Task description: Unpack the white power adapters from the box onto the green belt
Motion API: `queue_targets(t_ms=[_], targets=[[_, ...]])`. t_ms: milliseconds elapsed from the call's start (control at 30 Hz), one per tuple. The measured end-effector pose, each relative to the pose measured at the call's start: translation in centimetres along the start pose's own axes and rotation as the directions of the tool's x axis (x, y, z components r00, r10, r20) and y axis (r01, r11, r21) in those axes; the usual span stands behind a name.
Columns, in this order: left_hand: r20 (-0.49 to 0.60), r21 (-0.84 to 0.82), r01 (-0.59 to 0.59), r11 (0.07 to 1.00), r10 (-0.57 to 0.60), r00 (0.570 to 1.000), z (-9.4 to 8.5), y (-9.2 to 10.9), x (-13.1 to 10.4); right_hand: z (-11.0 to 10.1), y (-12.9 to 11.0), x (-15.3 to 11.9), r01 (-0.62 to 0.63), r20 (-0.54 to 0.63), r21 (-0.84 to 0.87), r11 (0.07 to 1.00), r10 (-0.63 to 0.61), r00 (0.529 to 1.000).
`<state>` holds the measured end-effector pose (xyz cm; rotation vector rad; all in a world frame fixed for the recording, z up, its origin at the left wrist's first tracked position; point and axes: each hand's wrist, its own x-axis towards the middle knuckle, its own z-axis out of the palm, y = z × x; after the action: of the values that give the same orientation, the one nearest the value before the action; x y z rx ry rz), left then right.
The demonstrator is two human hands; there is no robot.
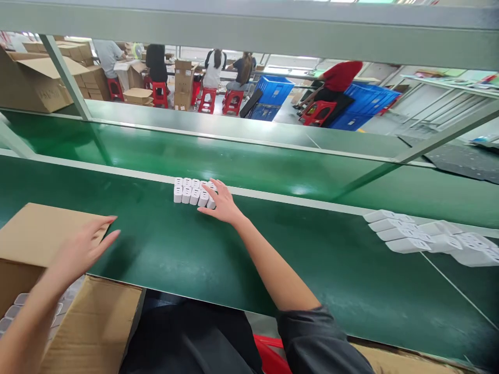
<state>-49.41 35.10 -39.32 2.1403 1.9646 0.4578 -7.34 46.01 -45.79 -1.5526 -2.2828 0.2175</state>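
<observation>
Two short rows of white charger blocks stand on the green worktop, their port ends facing up. At the right end of these rows is my right hand, fingers spread, thumb apart, touching or just over the last blocks and partly hiding them. My left hand, slightly blurred, hovers over the flap of an open cardboard box with its fingers and thumb apart and nothing between them. Inside that box, partly hidden by my left forearm, lie several clear-white plastic pieces.
More white blocks lie in groups at the right. A pale rail separates the worktop from a green belt. Slanted frame posts and an overhead beam frame the space. Beyond, people sit on red stools near blue crates.
</observation>
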Motion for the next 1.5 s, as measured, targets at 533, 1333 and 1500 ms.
queue_targets(t_ms=[533,1333,1500], targets=[[0.0,-0.051,-0.506,0.861,0.506,0.862,12.8,13.5,9.4,0.6,-1.6,-2.9,0.245,-0.037,0.015,0.969,-0.244,0.969],[0.205,-0.085,-0.724,0.684,0.723,0.659,12.4,21.3,6.7,-4.0,3.4,-13.2,0.138,0.042,0.516,0.845,-0.186,0.982],[0.29,-0.087,-0.708,0.701,0.697,0.655,12.7,22.7,6.9,-4.1,3.6,-13.1,0.108,0.053,0.534,0.838,-0.161,0.986]])
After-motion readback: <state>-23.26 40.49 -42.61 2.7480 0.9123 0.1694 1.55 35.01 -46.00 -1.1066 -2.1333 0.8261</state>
